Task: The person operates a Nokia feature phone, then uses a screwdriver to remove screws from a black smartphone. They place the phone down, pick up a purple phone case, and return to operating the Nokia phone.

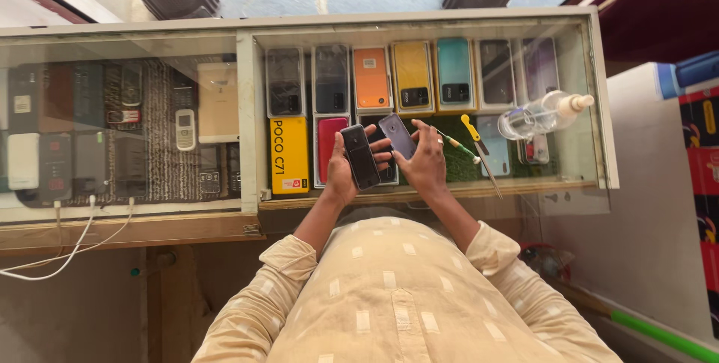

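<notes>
Glass display counter (pixel 608 101) — grey floor (pixel 651 243)

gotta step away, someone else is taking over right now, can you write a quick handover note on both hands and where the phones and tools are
Left hand: holds a dark phone upright over the glass counter.
Right hand: holds a second, greyish phone, tilted, beside the first.
Tools: a yellow-handled screwdriver and a green-handled tool lie on the glass just right of the right hand; a clear spray bottle lies on its side further right.
Done: both phones are in hand, off the counter.
Left: neither tool has been picked up; whether either phone is opened cannot be told from this view.
</notes>
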A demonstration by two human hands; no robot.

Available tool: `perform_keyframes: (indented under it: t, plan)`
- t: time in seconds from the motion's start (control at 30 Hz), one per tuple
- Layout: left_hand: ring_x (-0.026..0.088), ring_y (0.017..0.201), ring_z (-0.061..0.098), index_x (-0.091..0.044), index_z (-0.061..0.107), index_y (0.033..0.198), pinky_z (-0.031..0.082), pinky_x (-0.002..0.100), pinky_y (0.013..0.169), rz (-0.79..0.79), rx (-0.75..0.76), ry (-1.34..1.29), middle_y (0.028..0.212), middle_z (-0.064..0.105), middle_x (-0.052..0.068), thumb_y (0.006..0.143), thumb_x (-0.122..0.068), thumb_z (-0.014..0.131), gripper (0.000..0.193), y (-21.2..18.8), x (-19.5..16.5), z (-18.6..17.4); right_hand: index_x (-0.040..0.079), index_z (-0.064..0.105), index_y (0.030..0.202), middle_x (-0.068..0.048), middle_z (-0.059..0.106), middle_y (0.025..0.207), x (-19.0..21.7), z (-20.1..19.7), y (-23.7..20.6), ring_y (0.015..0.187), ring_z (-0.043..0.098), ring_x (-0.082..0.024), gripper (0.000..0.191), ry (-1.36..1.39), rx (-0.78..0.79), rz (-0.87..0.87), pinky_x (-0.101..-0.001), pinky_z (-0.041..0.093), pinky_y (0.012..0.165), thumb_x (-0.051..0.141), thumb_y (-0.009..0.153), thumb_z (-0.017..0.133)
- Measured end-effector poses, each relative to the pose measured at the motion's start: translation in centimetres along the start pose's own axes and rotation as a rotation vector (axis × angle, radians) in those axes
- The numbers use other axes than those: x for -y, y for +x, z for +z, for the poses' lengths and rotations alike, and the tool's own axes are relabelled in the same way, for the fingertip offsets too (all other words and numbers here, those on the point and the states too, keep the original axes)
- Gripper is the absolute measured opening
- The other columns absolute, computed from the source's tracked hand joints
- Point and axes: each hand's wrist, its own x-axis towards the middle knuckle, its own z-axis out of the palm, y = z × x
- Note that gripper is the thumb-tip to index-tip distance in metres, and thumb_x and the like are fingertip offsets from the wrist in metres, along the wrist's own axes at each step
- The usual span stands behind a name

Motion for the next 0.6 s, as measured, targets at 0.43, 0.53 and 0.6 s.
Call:
perform_keyframes:
  t: [0.43,0.53,0.6]
  plan:
    - [0.032,0.112,0.071,0.001,0.041,0.151,0.061,0.046,0.099,-0.06,0.012,0.029,0.134,0.063,0.029,0.1,-0.013,0.053,0.054,3.7,-30.6,-10.6,0.007,0.067,0.117,-0.009,0.06,0.103,23.9,13.5,18.2,0.088,0.065,-0.025,0.056,0.075,-0.016,0.189,-0.0397,0.054,0.076,0.02,0.069,0.094]
    - [0.03,0.109,0.072,0.001,0.042,0.151,0.061,0.045,0.098,-0.039,0.01,0.022,0.129,0.065,0.028,0.1,-0.01,0.053,0.054,8.3,-34.5,-9.8,0.006,0.068,0.114,-0.007,0.064,0.1,24.9,13.9,24.6,0.086,0.068,-0.024,0.048,0.106,-0.058,0.156,-0.0387,0.054,0.075,0.015,0.072,0.09]
    - [0.028,0.108,0.072,0.001,0.042,0.151,0.061,0.044,0.098,-0.009,0.016,0.06,0.125,0.066,0.026,0.098,-0.007,0.053,0.054,11.3,-35.2,-8.3,0.006,0.069,0.11,-0.007,0.066,0.095,23.7,13.0,27.7,0.083,0.068,-0.024,0.038,0.097,-0.081,0.148,-0.0401,0.053,0.075,0.01,0.076,0.087]
